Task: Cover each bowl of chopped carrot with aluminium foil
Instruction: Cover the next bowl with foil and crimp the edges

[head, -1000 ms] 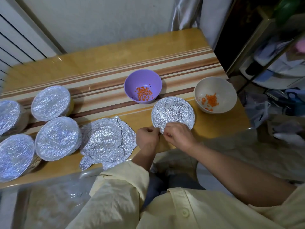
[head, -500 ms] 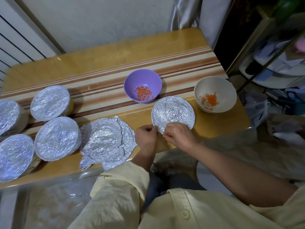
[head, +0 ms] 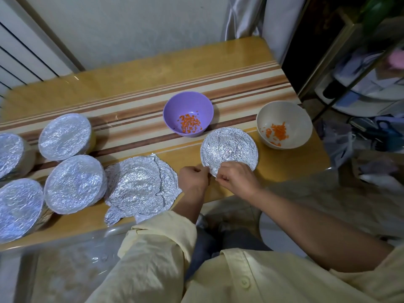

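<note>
Foil round [head: 229, 147] near the table's [head: 153, 73] front edge, right of centre. Cannot tell whether a bowl sits under it. Its near rim is hidden by the right hand [head: 237, 178], fingers curled and pinching the foil. Left hand [head: 192, 179] just beside it, fingertips pinching the same rim at its left.

Purple bowl [head: 175, 110] just behind the round, uncovered, chopped carrot [head: 189, 123] in the bottom. Beige bowl [head: 295, 119] by the right edge, uncovered, its own carrot bits [head: 277, 132] showing.

Loose crumpled foil sheets [head: 142, 184] at the front edge, left of the hands, overhanging slightly.

Four foil-covered bowls at the left end: [head: 64, 136], [head: 74, 183], [head: 18, 206], [head: 9, 152]. The last two are cut off by the frame, contents all hidden.

Shelving [head: 360, 68] beyond the right edge, blurred, items unreadable.
</note>
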A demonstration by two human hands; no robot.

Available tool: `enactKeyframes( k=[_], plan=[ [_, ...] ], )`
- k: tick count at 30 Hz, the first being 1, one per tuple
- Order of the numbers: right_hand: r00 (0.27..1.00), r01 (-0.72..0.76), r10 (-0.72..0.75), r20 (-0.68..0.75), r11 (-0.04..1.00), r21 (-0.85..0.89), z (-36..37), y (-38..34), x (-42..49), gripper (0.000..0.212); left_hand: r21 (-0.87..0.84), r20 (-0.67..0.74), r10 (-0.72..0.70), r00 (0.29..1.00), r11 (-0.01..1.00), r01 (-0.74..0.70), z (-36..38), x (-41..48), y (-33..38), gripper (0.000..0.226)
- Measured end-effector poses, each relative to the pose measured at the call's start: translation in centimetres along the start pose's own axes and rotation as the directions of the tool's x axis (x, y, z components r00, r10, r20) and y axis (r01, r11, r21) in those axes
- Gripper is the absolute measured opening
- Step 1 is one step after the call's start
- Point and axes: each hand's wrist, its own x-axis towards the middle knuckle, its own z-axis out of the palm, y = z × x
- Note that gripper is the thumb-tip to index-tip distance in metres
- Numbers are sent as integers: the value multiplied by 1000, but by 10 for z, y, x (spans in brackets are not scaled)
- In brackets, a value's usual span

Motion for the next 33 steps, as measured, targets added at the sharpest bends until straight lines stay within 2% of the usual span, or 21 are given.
enactKeyframes(
  k=[8,15,17,22,27,29,33],
  plan=[
    [998,55,-54,11,998,-42,-15,18,-10,30,47,-8,2,1000,999,-2,-10,3,17,35],
    [1000,-17,18,-15,999,38,-14,17,-2,23,-54,-42,29,999,998,-31,-7,-8,20,66],
    [999,-44,45,-20,997,60,-14,16,2,22,-51,-14,39,999,998,-40,-3,-11,17,61],
    [997,-79,80,-19,993,88,-14,15,5,21,-74,49,27,998,997,-23,3,-6,14,18],
    [992,-119,122,-18,985,124,-16,13,10,17,-152,66,2,998,988,8,1,-10,20,17],
    [994,-110,111,-7,987,121,-16,13,11,17,-141,60,-10,998,990,18,3,-11,21,14],
    [993,-117,117,11,988,102,-11,11,11,17,-88,34,-49,998,995,52,2,-8,24,25]
  ],
)
